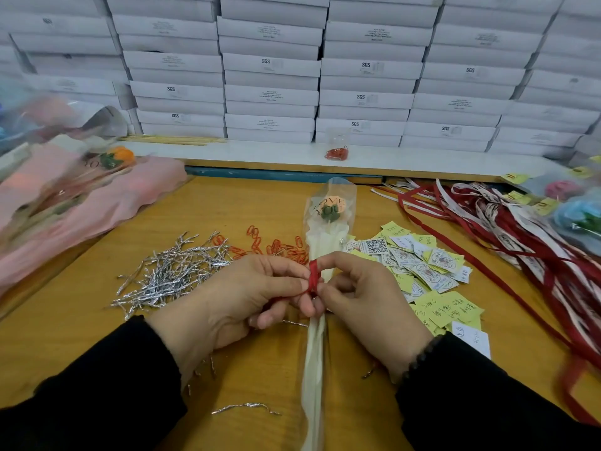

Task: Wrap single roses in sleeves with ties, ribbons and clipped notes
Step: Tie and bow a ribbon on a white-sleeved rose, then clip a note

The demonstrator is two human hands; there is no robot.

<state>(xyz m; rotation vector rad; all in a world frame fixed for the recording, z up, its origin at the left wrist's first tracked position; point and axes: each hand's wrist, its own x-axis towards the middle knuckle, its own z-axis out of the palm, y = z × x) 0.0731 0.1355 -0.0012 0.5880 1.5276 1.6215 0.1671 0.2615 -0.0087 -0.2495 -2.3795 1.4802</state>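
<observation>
Centrally, rose: a single rose (329, 208) in its clear-and-cream sleeve (317, 359) lay lengthwise on the wooden surface (81, 314), bloom toward 12 o'clock, stem end toward 6.
Ribbon: a red ribbon (313, 278) was looped round the sleeve's neck, between the two hands.
Left hand: the left hand (234, 301) had its fingers curled and pinching the ribbon at the sleeve's 9 o'clock side.
Right hand: the right hand (370, 297) pinched the ribbon from 3 o'clock, fingers bent round it.
Supplies: silver twist ties (169, 271) lay at 9 o'clock of the rose, red paper clips (276, 247) just beyond them, notes (422, 265) at 3 o'clock, loose ribbons (507, 236) toward 2 o'clock.
Risk: the knot looked unfinished; slackening either pinch could let the loop loosen or slide down the sleeve, and pulling too hard could crumple the film.
</observation>
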